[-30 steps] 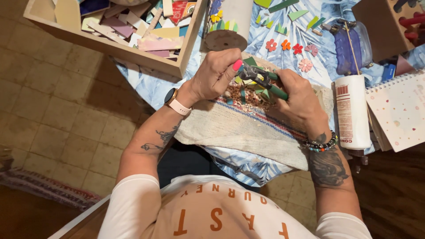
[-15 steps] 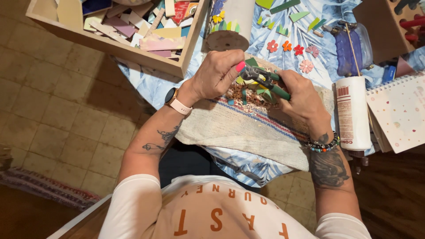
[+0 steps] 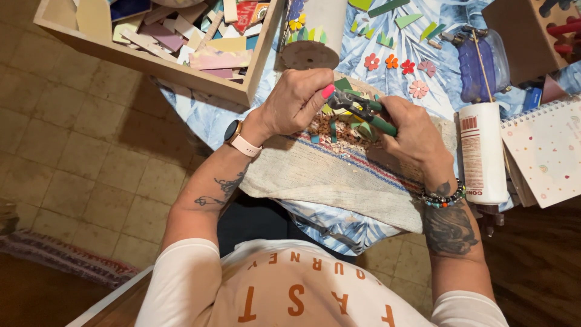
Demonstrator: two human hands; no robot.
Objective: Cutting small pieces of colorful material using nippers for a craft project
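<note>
My right hand (image 3: 414, 130) grips green-handled tile nippers (image 3: 363, 110) over a striped cloth (image 3: 339, 175) on the table. My left hand (image 3: 296, 100) pinches a small green tile piece (image 3: 340, 86) right at the nippers' metal jaws. Small tile chips (image 3: 333, 132) lie scattered on the cloth under both hands. The two hands almost touch at the jaws.
A wooden tray (image 3: 175, 69) of tile scraps sits at the upper left. A white cylinder with mosaic pieces (image 3: 315, 36) stands behind my hands. Small flower tiles (image 3: 396, 63), a white glue bottle (image 3: 482, 151), a clear container (image 3: 481, 66) and a spiral notebook (image 3: 544, 151) lie to the right.
Both hands stay together over the cloth with only slight shifts; the nippers remain at the green piece.
</note>
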